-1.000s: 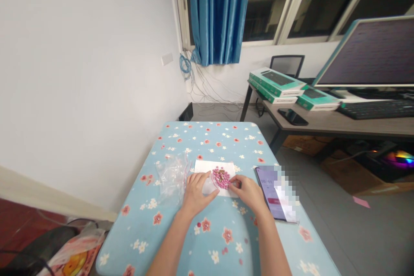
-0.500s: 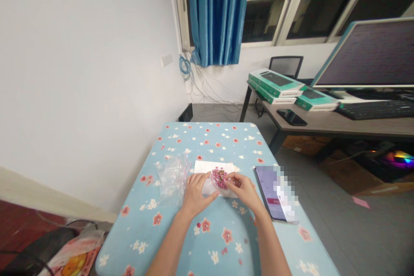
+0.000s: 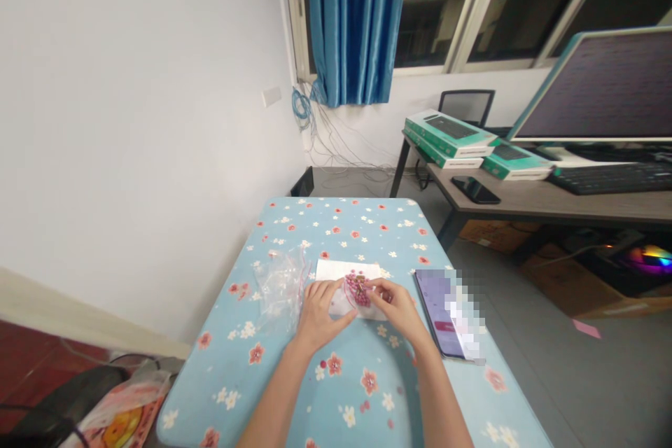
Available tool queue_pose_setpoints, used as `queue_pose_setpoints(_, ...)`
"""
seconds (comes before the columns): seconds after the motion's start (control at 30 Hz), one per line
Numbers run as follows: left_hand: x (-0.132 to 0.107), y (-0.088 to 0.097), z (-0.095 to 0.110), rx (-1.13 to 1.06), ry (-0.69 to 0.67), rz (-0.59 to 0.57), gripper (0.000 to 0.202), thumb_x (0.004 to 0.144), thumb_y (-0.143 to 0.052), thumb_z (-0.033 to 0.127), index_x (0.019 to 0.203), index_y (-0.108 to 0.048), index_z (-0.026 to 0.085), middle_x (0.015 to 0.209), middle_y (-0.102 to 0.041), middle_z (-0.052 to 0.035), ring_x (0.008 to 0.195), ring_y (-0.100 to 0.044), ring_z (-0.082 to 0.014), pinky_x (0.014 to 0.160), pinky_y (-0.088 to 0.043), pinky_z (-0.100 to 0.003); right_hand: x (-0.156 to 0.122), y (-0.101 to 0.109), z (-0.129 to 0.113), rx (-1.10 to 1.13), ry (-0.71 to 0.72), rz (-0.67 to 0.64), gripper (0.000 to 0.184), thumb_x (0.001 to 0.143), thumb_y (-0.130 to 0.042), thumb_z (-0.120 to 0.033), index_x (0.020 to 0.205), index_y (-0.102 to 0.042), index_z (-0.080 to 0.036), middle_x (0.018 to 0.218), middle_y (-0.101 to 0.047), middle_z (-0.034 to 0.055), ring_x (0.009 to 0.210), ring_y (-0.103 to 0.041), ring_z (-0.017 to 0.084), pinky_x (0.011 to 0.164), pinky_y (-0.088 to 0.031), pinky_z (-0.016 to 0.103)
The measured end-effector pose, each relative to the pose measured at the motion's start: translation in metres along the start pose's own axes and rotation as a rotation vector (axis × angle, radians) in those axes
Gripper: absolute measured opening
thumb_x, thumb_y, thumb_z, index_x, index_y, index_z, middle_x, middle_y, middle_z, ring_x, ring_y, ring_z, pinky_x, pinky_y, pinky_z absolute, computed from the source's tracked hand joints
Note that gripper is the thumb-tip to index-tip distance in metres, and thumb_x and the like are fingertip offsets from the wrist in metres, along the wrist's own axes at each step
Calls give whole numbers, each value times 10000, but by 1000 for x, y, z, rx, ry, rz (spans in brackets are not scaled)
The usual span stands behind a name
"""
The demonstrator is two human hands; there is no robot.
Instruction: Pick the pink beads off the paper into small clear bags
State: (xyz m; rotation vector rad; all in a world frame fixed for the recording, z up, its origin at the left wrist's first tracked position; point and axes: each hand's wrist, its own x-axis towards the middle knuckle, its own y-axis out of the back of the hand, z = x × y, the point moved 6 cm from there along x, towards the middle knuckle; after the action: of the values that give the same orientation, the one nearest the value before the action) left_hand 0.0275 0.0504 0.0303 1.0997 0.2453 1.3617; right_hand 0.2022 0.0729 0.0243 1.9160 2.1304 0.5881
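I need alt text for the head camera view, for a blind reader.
A right hand touches pink beads on a white paper sheet while the left hand rests on the paper. A clear plastic bag and a phone lie beside them on a blue floral table.

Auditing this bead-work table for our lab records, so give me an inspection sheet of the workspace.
Surface: blue flower-print table covering, no spills visible.
Job's things: cluster of pink beads on a white sheet; small brownish piece on top, unclear.
Clutter: clear plastic bag left of the sheet; smartphone right of it, partly pixelated.
Grippers: bare hands; left hand rests on the sheet beside the beads, right hand has its fingertips at the beads.
Cables: blue coil and grey wires hang down the wall, off the table.
Surroundings: desk with monitor, keyboard, green boxes; blue curtain.
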Motion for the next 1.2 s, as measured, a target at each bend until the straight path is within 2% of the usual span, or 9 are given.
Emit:
queue_pose_setpoints(0.17,0,1,-1,9,9,15,544,746,-654,397,1238,-495,228,1140,-612,-76,1051,-533,-256,935,-382,-439,-1,17,14,-292,-85,16,279,771,-505,-329,931,-674,-176,640,-597,0,574,-530,149,574,-359,253)
queue_pose_setpoints(0.37,0,1,-1,15,-2,30,543,747,-656,394,1233,-492,213,1124,-614,-73,1045,-532,-246,932,-383,-422,-2,11,13,-432,-102,-21,251,754,-493,-321,874,-679,-201,618,-588,-5,609,-547,161,554,-315,243)
queue_pose_setpoints(0.6,0,1,-1,13,0,32,525,748,-655,383,1219,-494,216,1123,-614,-67,1039,-530,-244,927,-381,-417,-2,8,12,-472,-129,-28,200,758,-488,-300,819,-651,-201,612,-573,-12,594,-533,147,541,-283,235)
queue_pose_setpoints(0.8,-1,1,-1,16,4,35,520,746,-654,382,1216,-499,223,1116,-615,-67,1032,-534,-244,916,-388,-411,-2,8,11,-482,-131,-30,211,768,-487,-309,868,-646,-213,618,-578,-14,602,-536,151,533,-264,234)
queue_pose_setpoints(0.97,0,1,-2,12,3,39,527,747,-655,382,1222,-497,217,1122,-613,-71,1039,-532,-244,921,-382,-413,-2,8,11,-483,-133,-36,197,767,-484,-302,829,-646,-208,610,-580,-13,593,-532,149,535,-261,235)
queue_pose_setpoints(1.2,0,2,-1,11,6,38,525,746,-655,385,1219,-503,214,1114,-616,-75,1035,-535,-249,922,-383,-420,-7,2,-1,-452,-87,-111,152,727,-565,-344,738,-623,-204,614,-607,-19,588,-543,136,541,-263,226)
